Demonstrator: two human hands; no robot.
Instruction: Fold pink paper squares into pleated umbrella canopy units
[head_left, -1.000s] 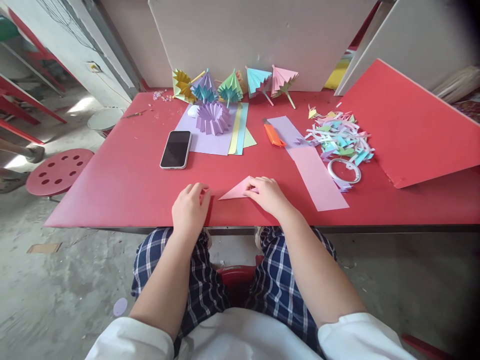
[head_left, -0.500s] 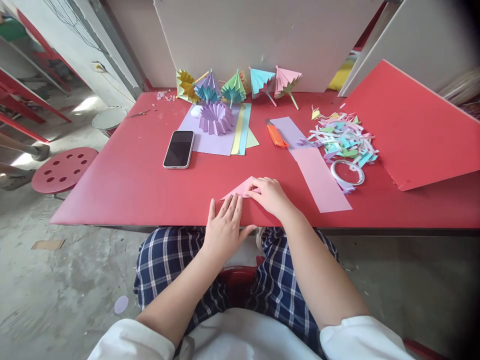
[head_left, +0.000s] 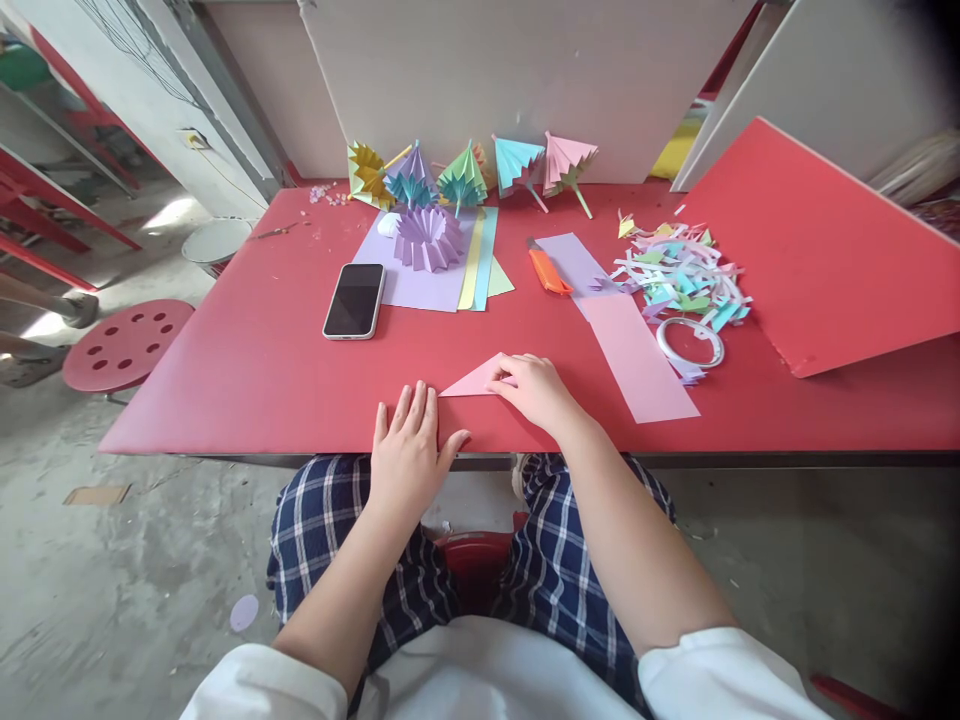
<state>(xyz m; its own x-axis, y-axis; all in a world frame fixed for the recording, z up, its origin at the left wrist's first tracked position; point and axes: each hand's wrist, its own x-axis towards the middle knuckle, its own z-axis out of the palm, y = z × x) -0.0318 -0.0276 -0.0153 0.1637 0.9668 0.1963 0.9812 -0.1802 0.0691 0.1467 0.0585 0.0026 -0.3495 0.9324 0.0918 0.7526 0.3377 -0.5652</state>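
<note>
A folded pink paper triangle (head_left: pixel 474 381) lies on the red table near its front edge, its thin tip pointing left. My right hand (head_left: pixel 531 388) covers the wider end, thumb and fingers closed on the paper there. Just left of the tip, my left hand (head_left: pixel 409 440) rests flat on the table with its thumb spread, holding nothing. To the right of my right hand lies a flat pink paper strip (head_left: pixel 643 355), overlapping a purple paper piece (head_left: pixel 568 258). An orange utility knife (head_left: pixel 550 271) lies on the purple piece's left edge.
A phone (head_left: pixel 354 302) lies left of stacked coloured sheets (head_left: pixel 420 291) bearing a pleated purple paper ring (head_left: pixel 427 240). Several small paper umbrellas (head_left: pixel 517 165) stand along the back. At right are paper scraps (head_left: pixel 686 270), a white tape roll (head_left: pixel 664 345) and a tilted red board (head_left: pixel 832 260).
My left hand has slid left off the paper triangle onto the bare table, uncovering the tip. My right hand stays on the paper. The view has shifted slightly.
</note>
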